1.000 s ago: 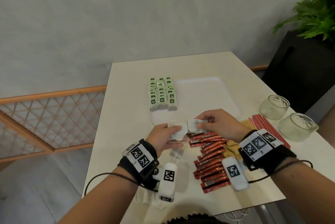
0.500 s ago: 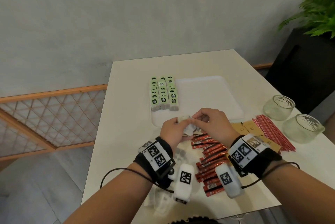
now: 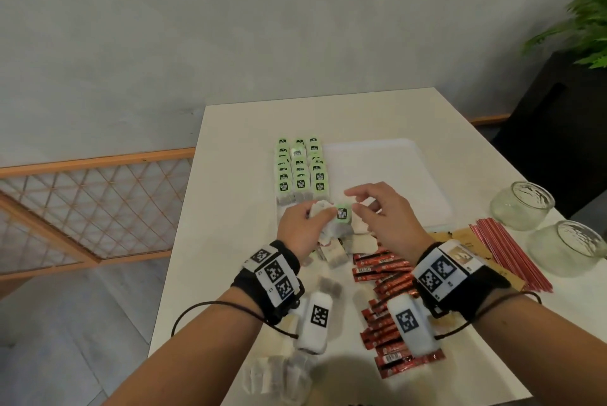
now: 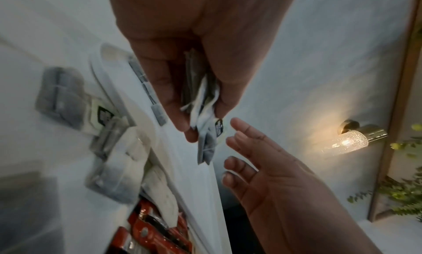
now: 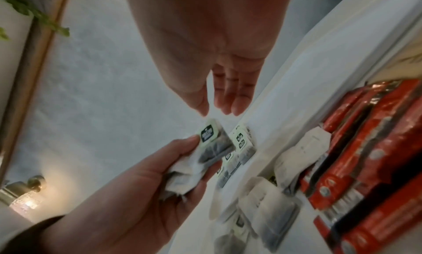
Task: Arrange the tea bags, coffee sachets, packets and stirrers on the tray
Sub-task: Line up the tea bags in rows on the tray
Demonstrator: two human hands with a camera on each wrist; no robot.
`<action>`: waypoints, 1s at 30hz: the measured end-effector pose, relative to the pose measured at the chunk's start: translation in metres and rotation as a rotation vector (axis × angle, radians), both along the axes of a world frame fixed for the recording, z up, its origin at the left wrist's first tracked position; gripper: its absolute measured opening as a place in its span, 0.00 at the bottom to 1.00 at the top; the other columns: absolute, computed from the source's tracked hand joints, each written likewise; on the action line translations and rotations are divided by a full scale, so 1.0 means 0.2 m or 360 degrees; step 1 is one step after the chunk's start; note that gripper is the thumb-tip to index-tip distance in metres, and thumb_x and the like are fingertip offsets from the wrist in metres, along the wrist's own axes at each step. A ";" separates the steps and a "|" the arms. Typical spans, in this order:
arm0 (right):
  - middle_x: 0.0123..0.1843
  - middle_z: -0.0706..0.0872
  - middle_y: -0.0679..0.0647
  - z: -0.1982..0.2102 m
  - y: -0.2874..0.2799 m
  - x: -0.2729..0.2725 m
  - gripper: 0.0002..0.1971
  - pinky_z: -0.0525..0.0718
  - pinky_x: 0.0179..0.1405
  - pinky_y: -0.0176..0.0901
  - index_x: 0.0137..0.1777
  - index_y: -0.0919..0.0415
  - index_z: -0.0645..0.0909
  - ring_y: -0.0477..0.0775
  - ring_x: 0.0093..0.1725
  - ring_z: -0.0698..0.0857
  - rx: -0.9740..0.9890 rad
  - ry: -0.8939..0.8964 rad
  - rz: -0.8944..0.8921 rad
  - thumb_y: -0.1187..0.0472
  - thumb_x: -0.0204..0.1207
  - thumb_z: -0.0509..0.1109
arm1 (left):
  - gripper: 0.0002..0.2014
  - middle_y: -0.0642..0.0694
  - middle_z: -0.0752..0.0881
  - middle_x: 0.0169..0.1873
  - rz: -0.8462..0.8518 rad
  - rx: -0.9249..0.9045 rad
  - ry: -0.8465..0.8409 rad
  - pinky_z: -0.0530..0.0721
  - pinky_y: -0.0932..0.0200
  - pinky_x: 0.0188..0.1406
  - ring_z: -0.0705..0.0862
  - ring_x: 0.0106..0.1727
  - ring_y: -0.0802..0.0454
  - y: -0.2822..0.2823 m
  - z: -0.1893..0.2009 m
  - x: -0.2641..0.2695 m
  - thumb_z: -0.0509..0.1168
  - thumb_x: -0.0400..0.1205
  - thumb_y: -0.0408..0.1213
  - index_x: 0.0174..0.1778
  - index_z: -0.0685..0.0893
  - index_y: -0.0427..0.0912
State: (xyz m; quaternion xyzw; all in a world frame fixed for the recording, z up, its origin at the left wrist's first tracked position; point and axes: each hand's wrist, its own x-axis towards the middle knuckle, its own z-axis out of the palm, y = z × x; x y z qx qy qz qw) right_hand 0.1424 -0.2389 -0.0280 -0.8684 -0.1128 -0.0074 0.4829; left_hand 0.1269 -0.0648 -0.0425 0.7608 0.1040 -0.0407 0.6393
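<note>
My left hand [image 3: 307,225] grips a small bunch of tea bags [image 3: 338,216] just above the near edge of the white tray [image 3: 387,169]; the top one shows its green tag. In the left wrist view the tea bags [image 4: 203,99] hang from my curled fingers. My right hand [image 3: 368,208] hovers right beside them with fingers loose and holding nothing, its fingertips [image 5: 226,104] just short of the green tag [image 5: 206,133]. Three rows of green-tagged tea bags [image 3: 300,172] fill the tray's left side. Loose tea bags [image 3: 341,248] lie under my hands.
Red coffee sachets [image 3: 387,300] lie in a strip on the table in front of me. Brown packets [image 3: 466,238] and red stirrers [image 3: 505,251] are at the right, beside two glass jars [image 3: 522,205]. More tea bags [image 3: 279,372] sit at the near table edge.
My right hand has let go of the tea bag and opened its fingers. Both hands have shifted slightly forward toward the tray, and the left hand's top bag now shows its green tag.
</note>
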 end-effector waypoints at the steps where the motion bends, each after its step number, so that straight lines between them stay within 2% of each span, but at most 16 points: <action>1: 0.52 0.80 0.44 0.00 0.01 0.02 0.10 0.86 0.43 0.40 0.60 0.46 0.85 0.49 0.40 0.83 -0.0046 0.0052 0.0032 0.57 0.80 0.70 | 0.12 0.49 0.82 0.29 -0.0026 0.0043 -0.0012 0.79 0.59 0.31 0.79 0.30 0.54 0.02 0.00 0.00 0.72 0.78 0.46 0.40 0.87 0.39; 4: 0.47 0.88 0.47 -0.02 0.05 0.11 0.07 0.88 0.41 0.40 0.55 0.52 0.88 0.46 0.38 0.85 -0.0046 0.0295 0.0217 0.57 0.79 0.73 | 0.22 0.44 0.82 0.32 -0.0080 0.0038 0.0055 0.79 0.51 0.38 0.79 0.34 0.49 0.07 -0.02 0.00 0.73 0.73 0.53 0.44 0.85 0.33; 7: 0.36 0.89 0.55 -0.04 0.12 0.21 0.04 0.87 0.38 0.38 0.48 0.62 0.89 0.46 0.34 0.85 0.0064 0.0458 0.0327 0.64 0.78 0.73 | 0.15 0.40 0.85 0.35 -0.0059 -0.0032 0.0158 0.85 0.49 0.37 0.85 0.35 0.45 0.14 -0.02 0.02 0.73 0.78 0.44 0.47 0.87 0.33; 9: 0.33 0.88 0.56 -0.07 0.16 0.27 0.02 0.86 0.37 0.37 0.47 0.62 0.88 0.46 0.32 0.85 0.0052 0.0500 0.0360 0.66 0.78 0.73 | 0.11 0.36 0.89 0.42 0.0032 -0.0147 0.0230 0.88 0.52 0.35 0.90 0.38 0.42 0.21 -0.03 0.03 0.72 0.81 0.39 0.52 0.87 0.34; 11: 0.34 0.88 0.57 -0.10 0.21 0.34 0.02 0.87 0.38 0.38 0.47 0.61 0.87 0.47 0.32 0.86 -0.0003 0.0510 0.0355 0.67 0.77 0.73 | 0.11 0.32 0.90 0.45 0.0150 -0.0320 0.0297 0.89 0.53 0.33 0.92 0.39 0.39 0.29 -0.03 0.04 0.70 0.82 0.37 0.55 0.85 0.33; 14: 0.39 0.90 0.60 -0.15 0.27 0.43 0.05 0.87 0.38 0.34 0.49 0.61 0.88 0.49 0.34 0.88 -0.0151 0.0452 0.0318 0.69 0.76 0.74 | 0.10 0.31 0.90 0.47 0.0304 -0.0442 0.0365 0.90 0.52 0.33 0.91 0.38 0.36 0.38 -0.05 0.04 0.69 0.83 0.37 0.56 0.85 0.34; 16: 0.38 0.90 0.58 -0.16 0.32 0.47 0.06 0.87 0.39 0.33 0.50 0.61 0.88 0.50 0.35 0.88 -0.0236 0.0366 0.0297 0.69 0.76 0.74 | 0.10 0.35 0.91 0.47 0.0333 -0.0417 0.0390 0.87 0.57 0.27 0.91 0.36 0.42 0.42 -0.06 0.05 0.66 0.84 0.38 0.56 0.85 0.37; 18: 0.36 0.89 0.50 -0.16 0.35 0.51 0.06 0.86 0.41 0.31 0.50 0.60 0.89 0.47 0.35 0.87 -0.0278 0.0275 0.0262 0.68 0.75 0.75 | 0.11 0.39 0.91 0.45 0.0335 -0.0385 0.0413 0.83 0.61 0.23 0.91 0.33 0.48 0.44 -0.08 0.05 0.65 0.85 0.41 0.58 0.86 0.40; 20: 0.34 0.86 0.44 -0.16 0.38 0.55 0.06 0.82 0.37 0.23 0.50 0.60 0.90 0.41 0.33 0.84 -0.0271 0.0242 0.0233 0.69 0.76 0.74 | 0.12 0.40 0.91 0.44 0.0337 -0.0441 0.0455 0.83 0.62 0.24 0.91 0.34 0.49 0.45 -0.09 0.06 0.64 0.86 0.42 0.59 0.85 0.40; 23: 0.33 0.84 0.42 -0.15 0.41 0.59 0.06 0.79 0.34 0.19 0.49 0.61 0.90 0.38 0.32 0.82 -0.0278 0.0223 0.0217 0.69 0.76 0.74 | 0.14 0.38 0.90 0.42 0.0309 -0.0621 0.0501 0.86 0.58 0.28 0.91 0.37 0.45 0.45 -0.08 0.08 0.60 0.87 0.38 0.62 0.82 0.33; 25: 0.34 0.84 0.42 -0.15 0.42 0.61 0.06 0.80 0.37 0.21 0.49 0.61 0.89 0.37 0.33 0.82 -0.0287 0.0224 0.0222 0.69 0.75 0.74 | 0.16 0.37 0.90 0.42 0.0265 -0.0770 0.0514 0.88 0.55 0.31 0.92 0.41 0.44 0.44 -0.07 0.09 0.56 0.87 0.35 0.64 0.81 0.30; 27: 0.35 0.85 0.44 -0.14 0.41 0.62 0.08 0.82 0.43 0.28 0.52 0.60 0.89 0.38 0.34 0.83 -0.0261 0.0228 0.0208 0.69 0.75 0.73 | 0.16 0.35 0.90 0.44 0.0218 -0.0890 0.0505 0.90 0.53 0.35 0.92 0.45 0.42 0.43 -0.06 0.10 0.54 0.86 0.32 0.64 0.80 0.30; 30: 0.42 0.86 0.50 -0.13 0.39 0.59 0.12 0.87 0.48 0.41 0.59 0.56 0.84 0.47 0.34 0.84 -0.0092 0.0230 0.0115 0.64 0.77 0.73 | 0.14 0.34 0.89 0.50 0.0199 -0.0987 0.0466 0.92 0.50 0.40 0.92 0.47 0.39 0.41 -0.03 0.11 0.54 0.86 0.26 0.64 0.79 0.33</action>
